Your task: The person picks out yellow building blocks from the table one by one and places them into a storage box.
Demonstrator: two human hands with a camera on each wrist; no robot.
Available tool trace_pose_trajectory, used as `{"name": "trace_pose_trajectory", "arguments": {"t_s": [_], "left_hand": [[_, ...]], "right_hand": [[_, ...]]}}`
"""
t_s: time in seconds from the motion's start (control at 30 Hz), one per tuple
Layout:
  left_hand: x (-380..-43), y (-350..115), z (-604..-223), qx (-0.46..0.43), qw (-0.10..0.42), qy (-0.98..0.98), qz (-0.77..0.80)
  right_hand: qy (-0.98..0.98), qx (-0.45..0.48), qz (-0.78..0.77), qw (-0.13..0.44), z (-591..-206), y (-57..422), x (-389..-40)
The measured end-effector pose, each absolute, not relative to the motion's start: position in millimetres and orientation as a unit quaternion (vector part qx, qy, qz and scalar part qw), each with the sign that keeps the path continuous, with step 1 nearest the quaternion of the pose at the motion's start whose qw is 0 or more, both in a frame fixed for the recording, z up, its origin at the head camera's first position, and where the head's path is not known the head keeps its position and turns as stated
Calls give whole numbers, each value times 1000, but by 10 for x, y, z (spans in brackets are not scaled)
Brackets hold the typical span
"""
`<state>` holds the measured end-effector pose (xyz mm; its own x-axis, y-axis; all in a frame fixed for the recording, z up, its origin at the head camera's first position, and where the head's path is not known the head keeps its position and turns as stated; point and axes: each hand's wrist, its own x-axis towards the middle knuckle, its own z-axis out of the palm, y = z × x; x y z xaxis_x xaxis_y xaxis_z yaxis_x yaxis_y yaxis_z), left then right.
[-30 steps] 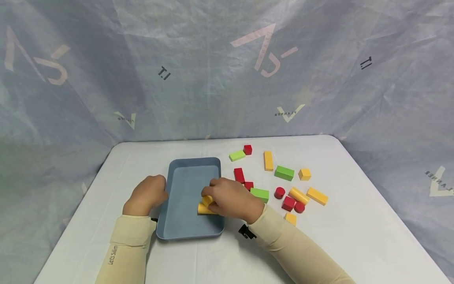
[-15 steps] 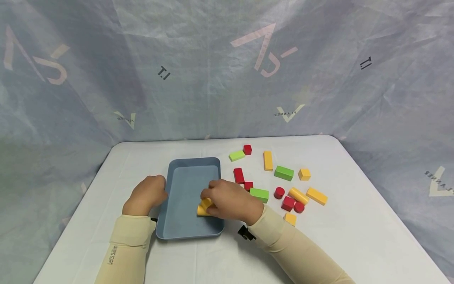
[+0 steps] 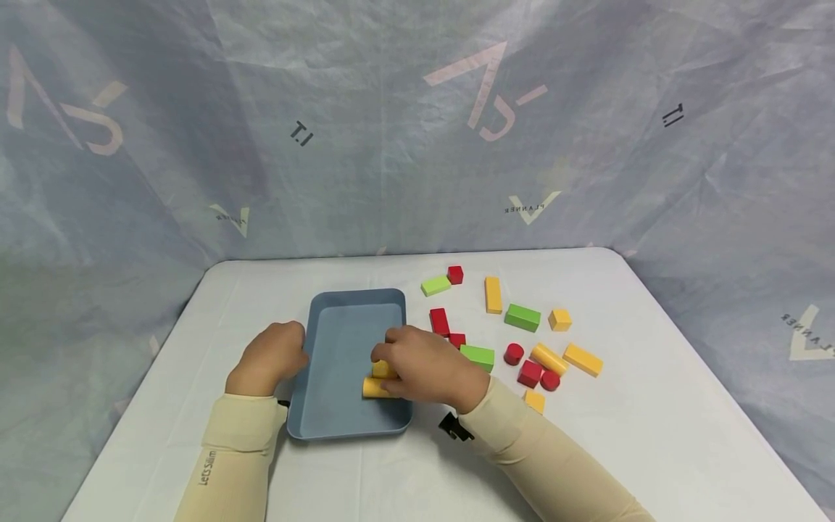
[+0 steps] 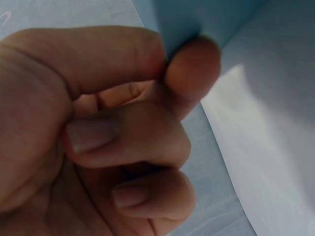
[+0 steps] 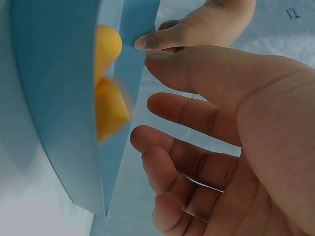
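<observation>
A shallow blue-grey tray (image 3: 338, 341) lies on the table. My left hand (image 3: 275, 355) pinches its left wall between thumb and curled index finger; the left wrist view shows the tray wall (image 4: 197, 17) between them. Over the tray's right side is my right hand (image 3: 427, 365). Its fingers are loosely spread, with a gap between them and the yellow block (image 5: 111, 112) in the right wrist view, where that block is blurred. Nearer me in the tray lies a yellow cylinder (image 3: 375, 388), partly covered by the right hand's fingers. The block also shows just beyond the cylinder.
Right of the tray lie several loose blocks: a light green block (image 3: 478, 357), a red block (image 3: 440, 322), a dark green block (image 3: 522, 317), a yellow cylinder (image 3: 549, 359) and a yellow bar (image 3: 583, 359). A grey printed cloth (image 3: 391, 145) hangs behind the table.
My right hand has let go of the yellow block, which earlier sat tilted in its fingers over the cylinder and now shows just beyond it. My left hand stays on the tray.
</observation>
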<state>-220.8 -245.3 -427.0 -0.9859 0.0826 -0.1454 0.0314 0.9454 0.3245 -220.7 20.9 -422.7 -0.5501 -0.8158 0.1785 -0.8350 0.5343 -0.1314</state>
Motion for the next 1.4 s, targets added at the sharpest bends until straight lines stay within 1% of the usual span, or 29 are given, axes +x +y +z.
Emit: {"name": "trace_pose_trajectory", "arguments": {"t_s": [0.23,0.5,0.97,1.4], "left_hand": [[-2213,-2456,-4275,30,78,983,161],[-2211,-2458,-4275,31,77,984,160],[-2229,-2460,-4289,34,75,984,157],[-2216,-2451,-4273,40,73,985,154]], "right_hand": [[-873,473,102,54,-4177,259,-2217],[-886,451,105,37,-4115,315,-2260],[-894,432,111,54,-3994,452,-2343],[-906,403,120,44,-3947,622,-2478]]}}
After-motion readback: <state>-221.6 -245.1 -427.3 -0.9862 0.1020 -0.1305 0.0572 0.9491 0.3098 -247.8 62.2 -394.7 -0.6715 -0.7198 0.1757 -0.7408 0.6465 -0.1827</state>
